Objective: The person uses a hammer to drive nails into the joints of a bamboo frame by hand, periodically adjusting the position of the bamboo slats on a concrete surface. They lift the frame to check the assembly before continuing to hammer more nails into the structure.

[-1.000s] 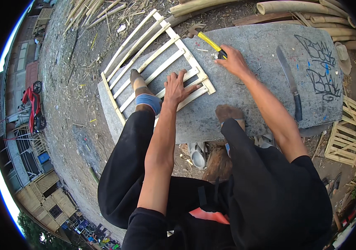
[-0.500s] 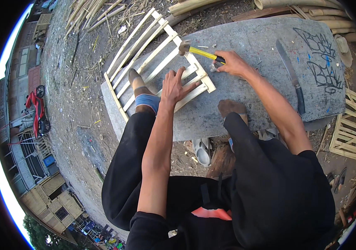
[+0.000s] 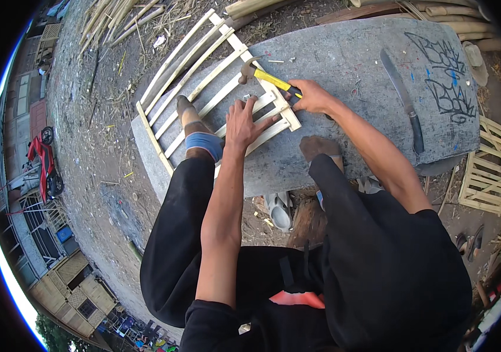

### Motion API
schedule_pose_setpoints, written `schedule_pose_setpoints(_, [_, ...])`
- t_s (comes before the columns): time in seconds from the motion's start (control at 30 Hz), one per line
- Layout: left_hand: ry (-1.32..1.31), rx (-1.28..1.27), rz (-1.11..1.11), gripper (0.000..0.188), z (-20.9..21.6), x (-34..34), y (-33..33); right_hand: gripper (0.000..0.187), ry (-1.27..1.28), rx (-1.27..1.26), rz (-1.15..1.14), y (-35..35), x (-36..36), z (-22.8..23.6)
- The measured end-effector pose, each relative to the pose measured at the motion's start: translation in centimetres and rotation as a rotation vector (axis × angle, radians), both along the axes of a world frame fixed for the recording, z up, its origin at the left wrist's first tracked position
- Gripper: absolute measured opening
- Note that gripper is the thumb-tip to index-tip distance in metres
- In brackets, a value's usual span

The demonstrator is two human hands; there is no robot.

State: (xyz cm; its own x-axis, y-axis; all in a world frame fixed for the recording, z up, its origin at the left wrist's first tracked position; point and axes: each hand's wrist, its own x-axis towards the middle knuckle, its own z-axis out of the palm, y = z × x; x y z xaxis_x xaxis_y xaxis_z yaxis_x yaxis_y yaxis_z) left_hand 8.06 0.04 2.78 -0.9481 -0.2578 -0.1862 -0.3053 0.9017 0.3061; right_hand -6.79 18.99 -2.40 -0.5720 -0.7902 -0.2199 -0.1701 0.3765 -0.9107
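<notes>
A pale slatted frame [image 3: 221, 94] of bamboo or wood strips lies tilted across a grey slab [image 3: 344, 64]. My left hand [image 3: 242, 124] rests over its near slats, thumb and index finger apart. A small shiny bit shows by those fingertips, too small to name. My right hand [image 3: 313, 97] is closed round the black grip of a claw hammer [image 3: 271, 78] with a yellow handle. The hammer's head hangs over the frame, beyond my left fingers. My left foot [image 3: 191, 120] stands among the slats, and my right foot [image 3: 321, 148] is on the slab.
A long knife [image 3: 400, 85] with a black handle lies on the slab to the right. Small nails [image 3: 356, 88] are scattered nearby. Another slatted panel [image 3: 488, 170] sits at the far right. Bamboo poles [image 3: 450, 17] lie behind the slab, and a red motorbike [image 3: 45, 161] stands far left.
My right hand has moved left and slightly nearer with the hammer, bringing its head closer to my left hand. My left hand stays on the slats. The whole view has shifted a little.
</notes>
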Motion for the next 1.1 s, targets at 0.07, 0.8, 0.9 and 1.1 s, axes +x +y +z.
schedule_pose_setpoints(0.07, [0.005, 0.002, 0.005, 0.077, 0.1, 0.3, -0.1, 0.044, -0.007, 0.0, 0.012, -0.4, 0.1, 0.3])
schedule_pose_setpoints(0.8, [0.044, -0.015, -0.013, 0.076, -0.5, -0.4, 0.6, 0.038, 0.01, 0.034, -0.037, -0.3, 0.7, 0.3])
schedule_pose_setpoints(0.9, [0.018, -0.005, 0.015, 0.075, -0.5, -0.4, 1.0, 0.04, 0.015, 0.003, -0.039, -0.1, 0.8, 0.6])
schedule_pose_setpoints(1.1, [0.087, -0.003, 0.001, 0.075, -1.3, -0.1, 1.5, 0.041, -0.06, -0.064, -0.047, 1.1, -0.1, -1.4])
